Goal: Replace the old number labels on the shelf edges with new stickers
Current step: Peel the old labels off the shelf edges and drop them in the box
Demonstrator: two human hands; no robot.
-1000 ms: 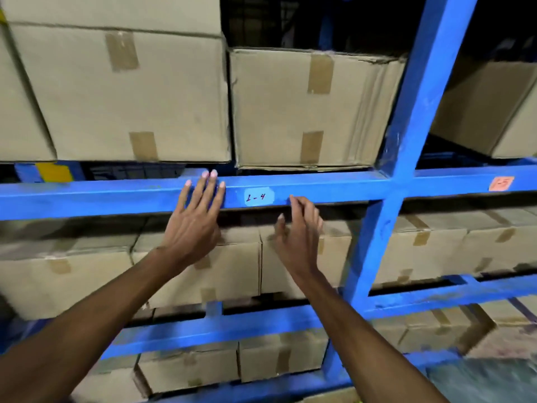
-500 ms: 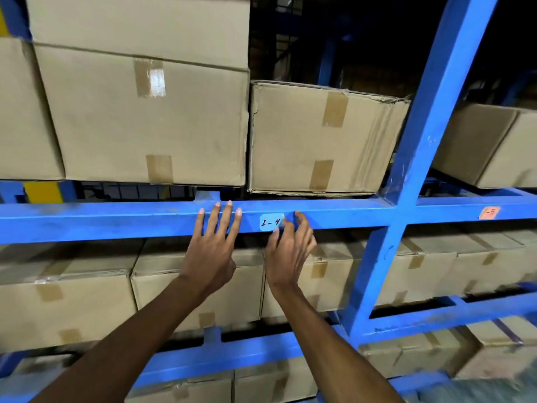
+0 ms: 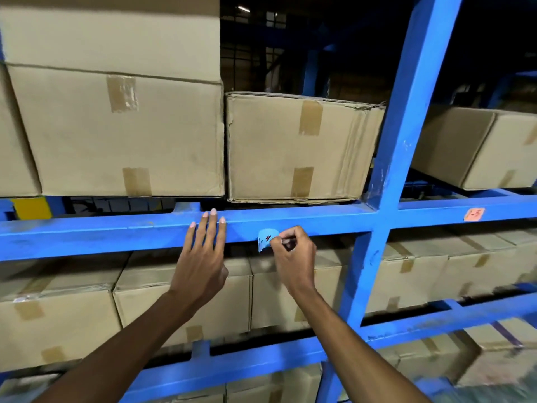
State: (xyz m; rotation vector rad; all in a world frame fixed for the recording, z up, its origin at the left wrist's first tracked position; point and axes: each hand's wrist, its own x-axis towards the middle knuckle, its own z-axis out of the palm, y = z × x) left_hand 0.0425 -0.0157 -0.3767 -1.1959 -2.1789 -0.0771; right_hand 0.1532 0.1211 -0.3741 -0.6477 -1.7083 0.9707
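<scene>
A pale blue number label (image 3: pixel 266 238) marked with a 4 curls away from the front of the blue shelf beam (image 3: pixel 116 232); whether any part still sticks to the beam I cannot tell. My right hand (image 3: pixel 293 257) pinches the label's right edge between thumb and fingers. My left hand (image 3: pixel 203 257) lies flat against the beam just left of the label, fingers spread and pointing up. An orange label (image 3: pixel 474 214) marked 1-5 sits on the same beam to the right of the blue upright post (image 3: pixel 386 199).
Taped cardboard boxes stand on the shelf above the beam, a large one (image 3: pixel 116 132) on the left and a smaller one (image 3: pixel 296 146) beside it. More boxes (image 3: pixel 180 298) fill the shelf below. A lower blue beam (image 3: pixel 232 365) runs under my forearms.
My right hand closed on the label's right edge and peeled it outward, so it now curls off the beam. My left hand stayed flat on the beam. The camera has moved closer.
</scene>
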